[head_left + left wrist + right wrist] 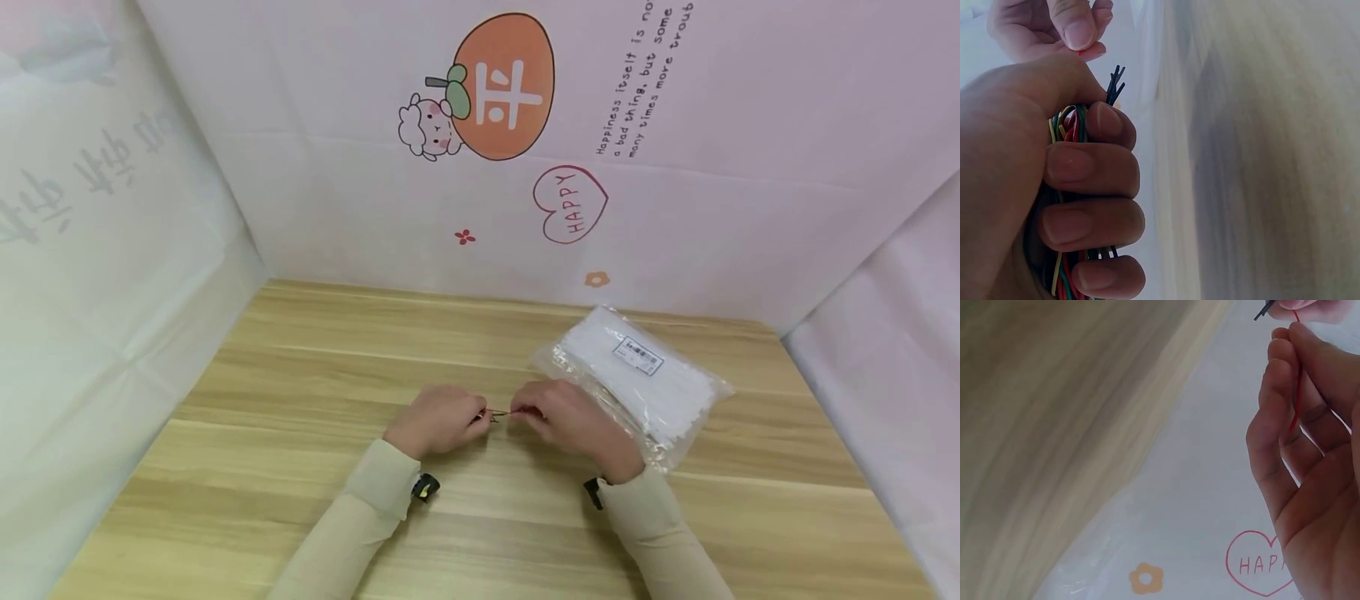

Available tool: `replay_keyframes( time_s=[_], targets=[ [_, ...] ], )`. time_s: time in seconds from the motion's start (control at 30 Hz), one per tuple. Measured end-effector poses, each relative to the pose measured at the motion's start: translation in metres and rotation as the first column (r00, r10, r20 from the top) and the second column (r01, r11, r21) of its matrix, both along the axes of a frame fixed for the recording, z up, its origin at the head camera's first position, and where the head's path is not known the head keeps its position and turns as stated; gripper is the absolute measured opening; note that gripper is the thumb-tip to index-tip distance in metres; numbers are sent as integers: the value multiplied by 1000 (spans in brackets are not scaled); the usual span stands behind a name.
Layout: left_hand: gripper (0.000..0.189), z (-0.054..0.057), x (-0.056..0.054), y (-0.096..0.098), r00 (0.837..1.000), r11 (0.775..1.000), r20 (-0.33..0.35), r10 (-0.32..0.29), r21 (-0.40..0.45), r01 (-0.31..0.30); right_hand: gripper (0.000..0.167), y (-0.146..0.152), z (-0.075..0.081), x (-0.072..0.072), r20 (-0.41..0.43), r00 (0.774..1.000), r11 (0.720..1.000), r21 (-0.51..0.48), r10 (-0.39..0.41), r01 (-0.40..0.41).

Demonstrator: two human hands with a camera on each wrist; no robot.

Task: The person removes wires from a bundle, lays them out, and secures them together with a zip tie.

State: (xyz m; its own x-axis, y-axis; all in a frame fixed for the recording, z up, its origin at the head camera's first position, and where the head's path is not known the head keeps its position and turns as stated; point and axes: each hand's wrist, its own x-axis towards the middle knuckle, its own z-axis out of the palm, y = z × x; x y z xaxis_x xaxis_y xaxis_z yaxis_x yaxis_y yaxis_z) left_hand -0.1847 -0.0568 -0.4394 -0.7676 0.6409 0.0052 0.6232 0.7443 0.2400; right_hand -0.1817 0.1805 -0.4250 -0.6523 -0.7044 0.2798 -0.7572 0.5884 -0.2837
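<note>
My left hand (442, 419) grips a bundle of thin coloured wires (1071, 128), red, green, yellow and black, with its fingers curled round them. Several black wire ends (1114, 84) stick out past the thumb and forefinger. Close by on the right, my right hand (566, 419) pinches a red wire (1298, 403) between thumb and fingertips. That wire runs across the short gap between the two hands, and its free end lies along the right palm. Most of the bundle is hidden inside the left fist. Both hands are above the wooden table.
A clear plastic bag (637, 367) of white strips with a barcode label lies on the wooden table (300, 375), just behind and beside the right hand. A printed white cloth (360, 217) rises along the table's back edge, with more cloth at both sides.
</note>
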Motion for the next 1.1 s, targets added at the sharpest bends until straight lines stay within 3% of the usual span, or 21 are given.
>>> replay_keyframes(
  time_s=[0.3,0.6,0.8,1.1],
  targets=[
    [36,0,0,4,998,997,20,-64,51,63,12,3,-4,-1,-11,1000,1000,-7,-23,23],
    [31,-1,7,-4,996,991,10,-90,104,88,14,10,-3,-6,-7,1000,998,-59,6,-6],
    [28,-2,8,-20,999,995,15,-38,98,37,20,34,1,-9,7,996,991,-94,-93,93],
    [32,4,3,-36,997,988,58,-55,146,46,27,46,2,-13,1,999,990,-132,-44,44]
  ],
)
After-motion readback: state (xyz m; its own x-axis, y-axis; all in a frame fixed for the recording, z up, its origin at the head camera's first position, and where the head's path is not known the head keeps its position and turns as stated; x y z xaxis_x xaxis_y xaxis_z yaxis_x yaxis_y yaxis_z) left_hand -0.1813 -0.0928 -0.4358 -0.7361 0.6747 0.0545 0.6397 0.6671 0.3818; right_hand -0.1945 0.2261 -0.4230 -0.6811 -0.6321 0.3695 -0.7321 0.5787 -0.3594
